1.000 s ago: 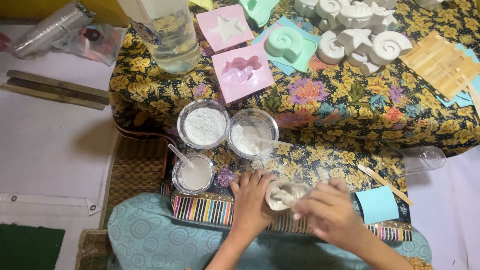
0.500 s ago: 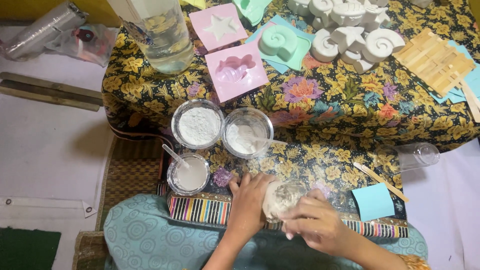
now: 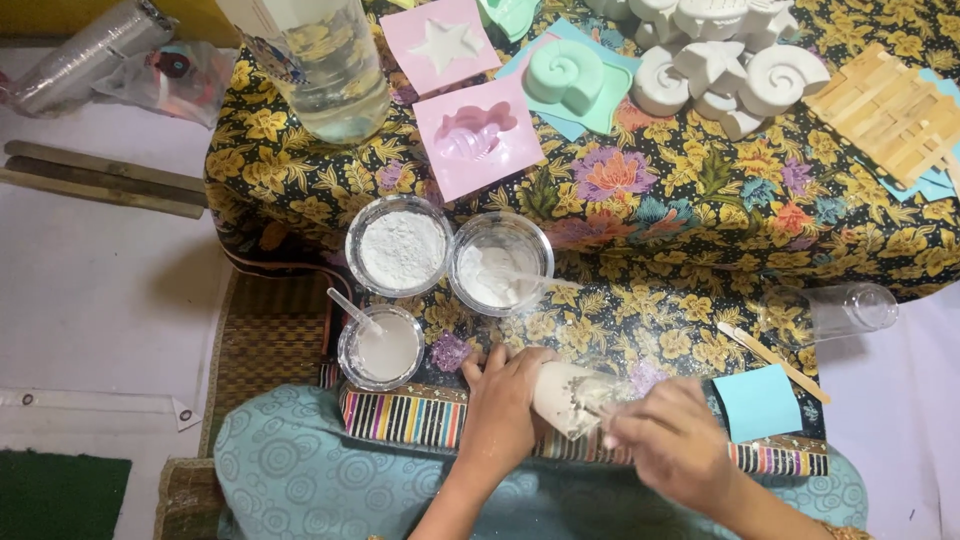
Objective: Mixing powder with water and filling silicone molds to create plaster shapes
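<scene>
**Tipped cup held over the near edge of the table**

The clear plastic cup [image 3: 570, 395] lies tilted on its side between both hands at the near edge of the table [image 3: 700, 210], its inside coated with whitish paste. The left hand [image 3: 500, 400] wraps around its base and holds it. The right hand [image 3: 675, 440] is closed narrowly on a thin stick poked into the cup's mouth; half a second ago the cup sat more upright and the hand was lower, so the cup has been tipped further and the paste is being scraped or stirred along the wall.

At 10 o'clock from the cup stands a small cup of grey-white mix [image 3: 382, 348] with a spoon in it. At 11 and 12 o'clock are two bowls of white powder [image 3: 400, 248], [image 3: 500, 265]. At 3 o'clock lie one blue square [image 3: 758, 402], one wooden stick [image 3: 770, 358] and one empty cup on its side [image 3: 835, 312]. Farther off: two pink moulds [image 3: 478, 135], a water bottle [image 3: 325, 65], white plaster casts [image 3: 720, 65].
</scene>
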